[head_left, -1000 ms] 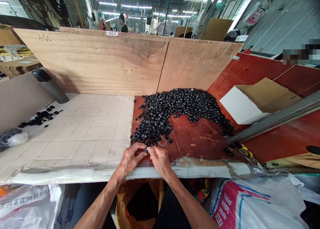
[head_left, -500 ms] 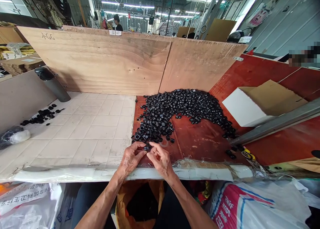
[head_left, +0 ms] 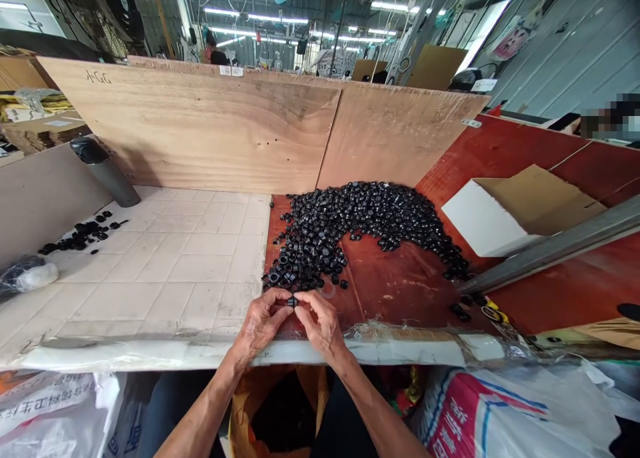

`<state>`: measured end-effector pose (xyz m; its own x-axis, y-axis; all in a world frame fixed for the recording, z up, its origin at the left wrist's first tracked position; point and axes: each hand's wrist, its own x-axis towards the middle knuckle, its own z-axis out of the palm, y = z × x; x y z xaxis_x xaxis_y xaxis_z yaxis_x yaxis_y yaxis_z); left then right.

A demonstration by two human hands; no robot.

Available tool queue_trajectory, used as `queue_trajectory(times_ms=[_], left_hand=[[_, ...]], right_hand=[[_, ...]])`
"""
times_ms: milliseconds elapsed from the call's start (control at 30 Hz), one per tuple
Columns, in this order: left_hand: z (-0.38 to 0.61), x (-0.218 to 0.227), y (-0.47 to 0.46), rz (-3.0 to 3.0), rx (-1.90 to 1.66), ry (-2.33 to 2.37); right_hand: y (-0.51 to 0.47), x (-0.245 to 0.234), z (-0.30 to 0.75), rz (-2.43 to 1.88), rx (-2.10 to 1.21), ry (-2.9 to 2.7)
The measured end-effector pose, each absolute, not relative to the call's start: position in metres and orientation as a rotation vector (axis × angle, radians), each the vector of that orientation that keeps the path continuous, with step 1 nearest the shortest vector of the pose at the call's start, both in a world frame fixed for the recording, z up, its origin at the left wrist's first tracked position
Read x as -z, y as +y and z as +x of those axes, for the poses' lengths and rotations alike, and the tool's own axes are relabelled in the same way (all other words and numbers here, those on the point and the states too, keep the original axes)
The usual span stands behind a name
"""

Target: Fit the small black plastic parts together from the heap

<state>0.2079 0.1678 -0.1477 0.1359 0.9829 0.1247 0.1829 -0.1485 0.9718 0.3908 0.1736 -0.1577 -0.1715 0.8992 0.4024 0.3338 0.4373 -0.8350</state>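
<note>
Ring (head_left: 293, 302), small and black, pinched at the fingertips of both hands. Left hand (head_left: 260, 326) and right hand (head_left: 323, 326) are curled nearly closed, knuckles up, almost meeting above the near table edge. Heap of rings (head_left: 345, 228) lies just beyond the hands on a red-brown board (head_left: 400, 278), curving away to the right, its near end almost at the fingers. Left of the board: tiled surface (head_left: 200, 258) with a small scatter of rings (head_left: 80, 229). Plywood panels (head_left: 200, 131) stand upright along the far side. Right: white box (head_left: 493, 218) and metal bar (head_left: 550, 255). Below the near edge: paper bag (head_left: 277, 405) between the forearms, woven sack (head_left: 515, 411) to the right. Person (head_left: 213, 57) stands far off beyond the panels.
</note>
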Motion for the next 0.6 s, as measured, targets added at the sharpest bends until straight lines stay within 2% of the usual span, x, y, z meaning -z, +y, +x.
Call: queue_trajectory(times_ms=[167, 267, 400, 600], left_hand=[[0.206, 0.148, 0.167, 1.56, -1.069, 1.199], [0.205, 0.156, 0.17, 1.508, -1.104, 1.203], [0.206, 0.166, 0.173, 1.461, -1.123, 1.198], [0.208, 0.17, 0.172, 1.396, -1.136, 1.136]], right_hand=[[0.178, 0.169, 0.383, -1.151, -0.807, -1.676], [0.182, 0.176, 0.38, -1.07, -0.7, -1.67], [0.182, 0.183, 0.382, -1.131, -0.852, -1.654], [0.183, 0.195, 0.384, -1.131, -0.847, -1.678]])
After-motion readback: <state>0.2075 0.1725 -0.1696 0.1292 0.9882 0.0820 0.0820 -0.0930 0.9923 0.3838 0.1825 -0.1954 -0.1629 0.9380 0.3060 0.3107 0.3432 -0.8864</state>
